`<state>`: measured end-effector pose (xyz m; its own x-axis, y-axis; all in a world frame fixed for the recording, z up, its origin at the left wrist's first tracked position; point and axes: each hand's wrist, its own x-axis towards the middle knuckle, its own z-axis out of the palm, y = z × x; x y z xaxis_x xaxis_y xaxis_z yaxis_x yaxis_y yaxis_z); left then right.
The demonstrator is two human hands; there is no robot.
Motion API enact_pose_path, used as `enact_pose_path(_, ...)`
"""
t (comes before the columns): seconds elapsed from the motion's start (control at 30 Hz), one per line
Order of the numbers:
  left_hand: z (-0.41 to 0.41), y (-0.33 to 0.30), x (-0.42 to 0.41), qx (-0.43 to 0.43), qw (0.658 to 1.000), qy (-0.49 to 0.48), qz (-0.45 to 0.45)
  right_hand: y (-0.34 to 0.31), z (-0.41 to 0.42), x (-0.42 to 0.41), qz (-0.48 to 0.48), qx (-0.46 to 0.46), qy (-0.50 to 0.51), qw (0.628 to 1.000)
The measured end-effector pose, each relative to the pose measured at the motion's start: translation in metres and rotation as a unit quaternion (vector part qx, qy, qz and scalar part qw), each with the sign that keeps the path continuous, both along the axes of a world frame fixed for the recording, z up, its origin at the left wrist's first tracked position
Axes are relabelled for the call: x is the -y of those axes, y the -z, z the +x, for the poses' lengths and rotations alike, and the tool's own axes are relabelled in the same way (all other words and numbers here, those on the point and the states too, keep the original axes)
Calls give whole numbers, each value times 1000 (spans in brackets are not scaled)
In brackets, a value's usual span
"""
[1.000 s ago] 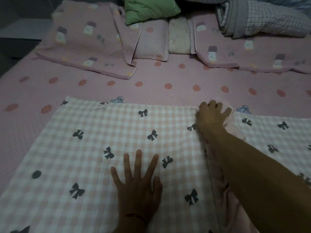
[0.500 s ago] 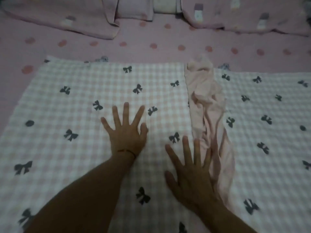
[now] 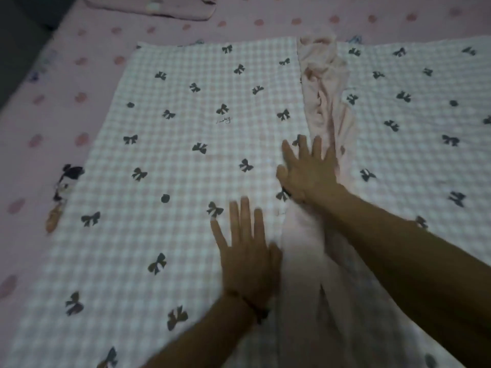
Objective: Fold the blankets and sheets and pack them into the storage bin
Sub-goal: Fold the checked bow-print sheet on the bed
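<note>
A pink-and-white checked blanket printed with dark bows lies spread flat across the bed, its plain pink underside bunched in a strip down the fold. The left hand and right hand press flat on it, fingers spread, holding nothing.

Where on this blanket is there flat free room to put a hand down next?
Free: the checked blanket left of the left hand, out to its left edge, and the flat panel right of the pink bunched strip. Crowded: the middle, where the right hand and both forearms lie along that strip.
</note>
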<state>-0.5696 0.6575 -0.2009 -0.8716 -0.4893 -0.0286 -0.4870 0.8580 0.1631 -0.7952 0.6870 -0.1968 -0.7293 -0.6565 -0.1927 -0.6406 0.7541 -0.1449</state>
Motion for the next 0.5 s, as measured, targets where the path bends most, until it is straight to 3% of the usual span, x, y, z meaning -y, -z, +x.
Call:
enact_pose_path(0.1,66,0,-91,-3,992,8,128,-19,77,-118,61,-31,-283,957)
enact_pose_path(0.13,76,-3,-115,0,986,29,163,-17,82,-164,86,-54,-309,946)
enact_pose_path(0.17,84,-5,-143,6,977,54,204,-16,80,-209,103,-73,-263,957)
enact_pose_path(0.2,85,-4,-160,3,963,94,252,-14,74,-240,108,-83,-152,979)
enact_pose_path(0.27,87,-23,-188,23,900,133,415,-28,83,-284,122,-64,49,989)
enact_pose_path(0.3,87,-41,-199,37,849,130,511,-37,98,-293,102,-56,79,990)
enact_pose_path(0.33,89,-56,-207,15,825,104,555,-45,118,-293,65,-53,56,995)
enact_pose_path(0.43,108,-79,-218,-87,857,-69,502,-55,197,-299,-9,7,-180,984)
enact_pose_path(0.47,122,-83,-218,-85,882,-105,452,-52,221,-311,18,17,-235,972)
enact_pose_path(0.5,134,-80,-214,-30,911,-117,394,-42,233,-322,61,32,-228,971)
